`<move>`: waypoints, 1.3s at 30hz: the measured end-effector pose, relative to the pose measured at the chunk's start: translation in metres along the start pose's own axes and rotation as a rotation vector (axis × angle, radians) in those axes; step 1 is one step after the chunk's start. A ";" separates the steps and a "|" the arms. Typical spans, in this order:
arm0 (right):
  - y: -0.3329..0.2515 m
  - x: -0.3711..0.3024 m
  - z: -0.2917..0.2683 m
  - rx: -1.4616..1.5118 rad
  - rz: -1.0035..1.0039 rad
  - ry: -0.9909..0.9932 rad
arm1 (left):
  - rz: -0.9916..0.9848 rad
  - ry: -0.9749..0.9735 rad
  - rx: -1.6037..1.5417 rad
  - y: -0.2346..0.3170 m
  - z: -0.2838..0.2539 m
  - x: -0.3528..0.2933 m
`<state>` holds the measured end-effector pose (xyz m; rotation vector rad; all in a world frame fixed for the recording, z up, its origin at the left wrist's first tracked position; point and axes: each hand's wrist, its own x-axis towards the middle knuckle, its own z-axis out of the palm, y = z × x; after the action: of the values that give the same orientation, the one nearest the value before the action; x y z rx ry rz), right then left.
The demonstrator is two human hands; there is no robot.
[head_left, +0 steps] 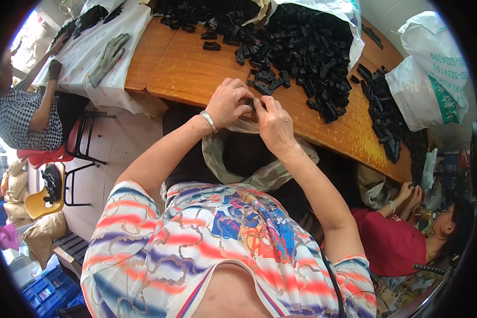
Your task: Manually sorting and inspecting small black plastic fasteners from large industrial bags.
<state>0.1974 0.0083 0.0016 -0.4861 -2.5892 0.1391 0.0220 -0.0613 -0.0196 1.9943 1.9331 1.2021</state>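
Note:
Both my hands meet at the near edge of the brown wooden table (196, 74). My left hand (230, 105), with a bracelet on its wrist, pinches a small black plastic part (249, 102). The fingers of my right hand (273, 121) close on the same part from the other side. Most of the part is hidden by the fingertips. Just beyond my hands lie several loose black plastic parts (267, 79), at the edge of a large heap (323, 58). Below my hands an open plastic bag (217, 159) hangs at my lap.
A white sack (315, 6) lies behind the heap, and another white sack (429, 74) stands at the right. At the left, a grey glove (108, 58) rests on a covered table beside a person in checks (29, 116). A person in red (395, 238) works at the right.

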 end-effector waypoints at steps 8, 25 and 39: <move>-0.023 -0.057 -0.013 0.318 0.152 -0.088 | 0.121 -0.181 0.136 -0.003 -0.038 0.029; 0.090 -0.004 -0.054 -0.263 0.347 -0.265 | 0.209 -0.238 0.294 -0.008 -0.021 0.032; 0.065 -0.008 -0.042 0.309 0.242 0.035 | 0.061 -0.092 0.092 0.009 -0.017 0.004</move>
<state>0.2450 0.0658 0.0226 -0.6743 -2.4068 0.5969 0.0189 -0.0670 -0.0010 2.1281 1.9295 1.0324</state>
